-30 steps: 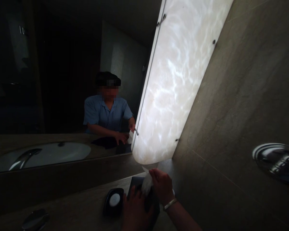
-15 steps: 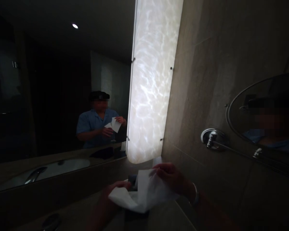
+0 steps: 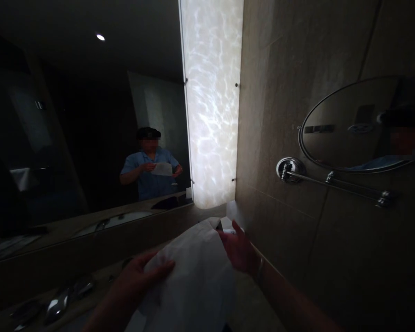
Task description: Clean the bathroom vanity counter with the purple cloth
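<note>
Dim bathroom counter | left hand and right hand pinch white tissue spread between them | steady, even tension avoids tearing.

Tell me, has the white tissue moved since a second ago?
Yes. The white tissue has come up off the counter, away from the dark box, and is spread open between the left hand and right hand.
</note>
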`<state>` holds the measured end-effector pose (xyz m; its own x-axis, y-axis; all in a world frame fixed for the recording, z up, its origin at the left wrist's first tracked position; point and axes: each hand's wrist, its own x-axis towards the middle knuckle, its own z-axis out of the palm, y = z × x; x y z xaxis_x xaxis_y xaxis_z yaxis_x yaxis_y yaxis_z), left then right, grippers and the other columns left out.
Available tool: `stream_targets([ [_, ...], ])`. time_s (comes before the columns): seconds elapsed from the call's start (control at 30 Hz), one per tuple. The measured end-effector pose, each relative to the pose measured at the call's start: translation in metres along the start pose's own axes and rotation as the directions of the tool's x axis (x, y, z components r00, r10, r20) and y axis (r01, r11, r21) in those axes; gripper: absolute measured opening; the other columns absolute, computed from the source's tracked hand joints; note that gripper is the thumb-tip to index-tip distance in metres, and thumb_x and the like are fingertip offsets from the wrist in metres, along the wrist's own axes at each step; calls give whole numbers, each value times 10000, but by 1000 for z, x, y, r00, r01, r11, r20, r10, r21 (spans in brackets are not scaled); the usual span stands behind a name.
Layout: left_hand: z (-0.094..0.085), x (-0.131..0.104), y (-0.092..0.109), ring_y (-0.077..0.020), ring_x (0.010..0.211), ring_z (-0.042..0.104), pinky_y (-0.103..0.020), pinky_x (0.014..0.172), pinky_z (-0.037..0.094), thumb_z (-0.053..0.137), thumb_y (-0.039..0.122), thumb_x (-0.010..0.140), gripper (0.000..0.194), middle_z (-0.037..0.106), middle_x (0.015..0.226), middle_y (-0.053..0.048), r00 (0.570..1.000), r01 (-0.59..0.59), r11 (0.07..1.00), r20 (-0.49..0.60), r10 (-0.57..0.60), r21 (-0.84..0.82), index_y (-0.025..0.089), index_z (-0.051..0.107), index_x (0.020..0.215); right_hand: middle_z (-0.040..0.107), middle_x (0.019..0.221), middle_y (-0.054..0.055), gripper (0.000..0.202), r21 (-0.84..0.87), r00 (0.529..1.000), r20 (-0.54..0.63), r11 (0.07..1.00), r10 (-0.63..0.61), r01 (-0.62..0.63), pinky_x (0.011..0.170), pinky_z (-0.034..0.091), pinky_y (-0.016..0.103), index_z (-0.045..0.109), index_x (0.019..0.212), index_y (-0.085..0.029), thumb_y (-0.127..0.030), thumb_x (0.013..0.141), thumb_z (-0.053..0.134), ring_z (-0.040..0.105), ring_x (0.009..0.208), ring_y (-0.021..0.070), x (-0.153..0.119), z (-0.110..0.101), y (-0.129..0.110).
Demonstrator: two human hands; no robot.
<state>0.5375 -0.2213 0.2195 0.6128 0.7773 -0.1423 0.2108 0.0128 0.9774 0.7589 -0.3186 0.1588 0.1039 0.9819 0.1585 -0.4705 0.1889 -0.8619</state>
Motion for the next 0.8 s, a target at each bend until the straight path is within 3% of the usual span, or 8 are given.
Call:
stream_targets([
  [0.1, -25, -15, -18, -216, 636, 640, -245, 524, 512, 818, 556, 429, 683, 689, 719, -64, 985, 125, 982, -104, -140, -139, 145, 592, 926, 579, 1193, 128, 822, 179, 988, 144, 981, 54, -80, 899, 424, 401, 583, 1156, -158, -790, 754, 245, 513, 1128, 274, -32, 3, 65],
  [0.2, -46, -29, -45, -242, 720, 652, -253, 563, 532, 806, 633, 381, 779, 696, 778, -81, 960, 207, 965, -155, -232, -162, 143, 574, 939, 583, 1204, 92, 662, 299, 986, 166, 951, 26, -75, 915, 420, 400, 574, 1197, -217, -702, 774, 420, 542, 1097, 256, -54, 20, 94],
  [0.33, -60, -47, -73, -251, 765, 651, -264, 609, 535, 783, 647, 427, 799, 697, 803, -77, 951, 220, 962, -183, -249, -161, 127, 580, 998, 648, 732, 52, 389, -6, 972, -180, 988, 153, -156, 607, 441, 218, 687, 824, -97, -464, 695, 711, 575, 631, 114, -59, 27, 89],
  [0.43, -66, -57, -89, -224, 722, 641, -236, 581, 509, 791, 602, 453, 691, 693, 757, -64, 950, 221, 971, -207, -236, -91, 121, 629, 922, 605, 700, 32, 525, -196, 925, -323, 942, 202, -274, 538, 410, 207, 662, 822, -83, -554, 603, 740, 524, 594, 98, -59, 19, 86],
  [0.53, -75, -61, -102, -138, 573, 551, -171, 454, 384, 746, 529, 552, 500, 653, 669, -49, 963, 193, 976, -210, -169, 100, 105, 659, 802, 554, 656, 18, 594, -288, 904, -346, 889, 250, -356, 502, 370, 207, 645, 798, -86, -636, 581, 699, 478, 562, 91, -62, 10, 84],
  [0.6, -79, -62, -105, -104, 532, 476, -160, 430, 319, 709, 476, 600, 474, 595, 624, -22, 976, 131, 978, -196, -99, 161, 97, 653, 879, 536, 633, 7, 604, -359, 912, -325, 860, 249, -363, 483, 327, 198, 653, 861, -99, -623, 566, 713, 446, 542, 81, -62, 6, 79],
  [0.7, -81, -61, -96, -81, 480, 396, -159, 423, 272, 698, 446, 611, 665, 447, 537, 59, 981, 89, 988, -183, -66, 125, 129, 528, 1171, 524, 608, -30, 801, -401, 924, -320, 853, 211, -334, 477, 313, 200, 535, 1221, -185, -557, 547, 756, 427, 525, 86, -59, 3, 66],
  [0.8, -81, -60, -85, -73, 468, 372, -156, 421, 269, 684, 483, 616, 654, 434, 534, 64, 976, 124, 990, -188, -110, 63, 137, 534, 1150, 559, 658, -13, 757, -429, 937, -267, 843, 225, -325, 505, 369, 224, 492, 1282, -226, -564, 635, 692, 470, 557, 108, -59, 0, 55],
])
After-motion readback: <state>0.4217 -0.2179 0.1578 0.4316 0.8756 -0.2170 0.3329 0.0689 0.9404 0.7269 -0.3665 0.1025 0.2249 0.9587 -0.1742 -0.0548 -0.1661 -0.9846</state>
